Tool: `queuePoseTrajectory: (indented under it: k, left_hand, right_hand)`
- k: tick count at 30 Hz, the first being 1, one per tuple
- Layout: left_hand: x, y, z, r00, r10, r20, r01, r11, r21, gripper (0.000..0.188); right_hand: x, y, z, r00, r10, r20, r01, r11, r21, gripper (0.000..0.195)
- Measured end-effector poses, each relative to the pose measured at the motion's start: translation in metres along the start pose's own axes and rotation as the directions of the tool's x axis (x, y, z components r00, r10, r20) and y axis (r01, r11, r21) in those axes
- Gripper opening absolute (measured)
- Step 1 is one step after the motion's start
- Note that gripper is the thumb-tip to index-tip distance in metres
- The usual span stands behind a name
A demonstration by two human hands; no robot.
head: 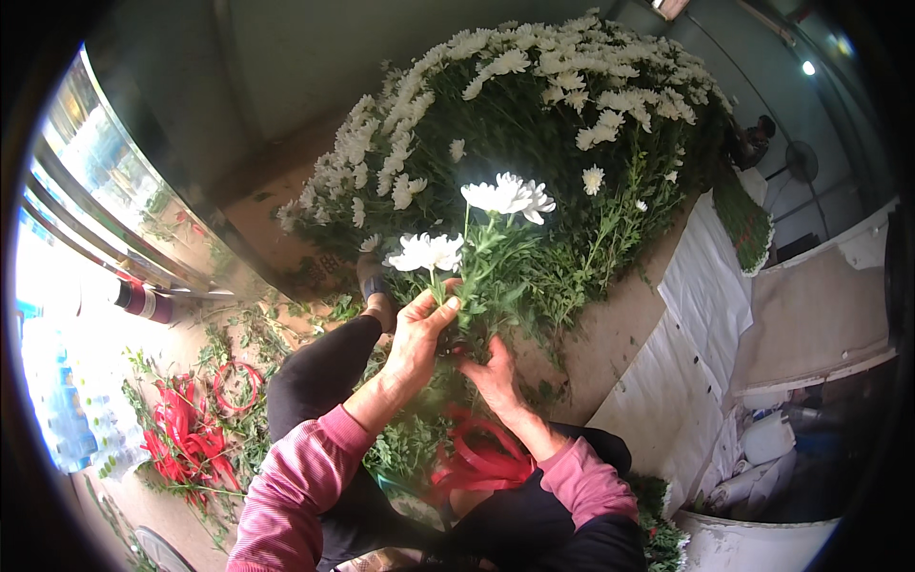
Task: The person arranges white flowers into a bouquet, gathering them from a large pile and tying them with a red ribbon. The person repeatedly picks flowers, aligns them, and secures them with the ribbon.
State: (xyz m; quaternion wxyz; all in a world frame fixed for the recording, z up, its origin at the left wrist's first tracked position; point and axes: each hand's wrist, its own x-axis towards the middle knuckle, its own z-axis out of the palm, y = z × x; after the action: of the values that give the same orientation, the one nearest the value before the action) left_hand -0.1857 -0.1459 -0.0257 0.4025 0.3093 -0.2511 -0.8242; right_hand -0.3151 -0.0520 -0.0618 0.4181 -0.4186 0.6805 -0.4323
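My left hand grips the stems of a few white chrysanthemums, thumb and fingers closed around them below the blooms. One bloom stands just above its fingertips, and leafy green stems fan out to the right. Lower down, my right hand is at the lower part of these stems, its fingers partly hidden. Whether it grips them cannot be told. Beneath both hands, red plastic ribbon and loose green leaves lie between my legs.
A large heap of cut white chrysanthemums rises ahead. Red ribbon strips and trimmed greenery lie at left, near wrapped plastic bottles. White sheeting runs along the right, with a bundle of stems beyond. A person is by a fan.
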Motion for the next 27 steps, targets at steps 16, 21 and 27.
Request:
queuePoseTrajectory:
  k: [16,21,27]
  left_hand:
    - [-0.004,0.027,-0.002,0.981,0.188,-0.044,-0.182,0.976,0.119,0.021]
    - [-0.004,0.042,-0.008,0.968,0.247,-0.036,-0.243,0.966,0.082,0.023]
    - [-0.001,0.055,-0.013,0.974,0.225,-0.041,-0.223,0.974,0.043,0.036]
  right_hand:
    - [0.012,-0.029,0.002,0.998,-0.027,0.049,0.025,0.999,0.049,0.033]
    - [0.011,-0.039,-0.005,0.99,0.144,0.003,-0.139,0.949,0.282,0.026]
    - [0.009,-0.024,-0.01,0.989,0.101,0.104,-0.132,0.922,0.363,0.021]
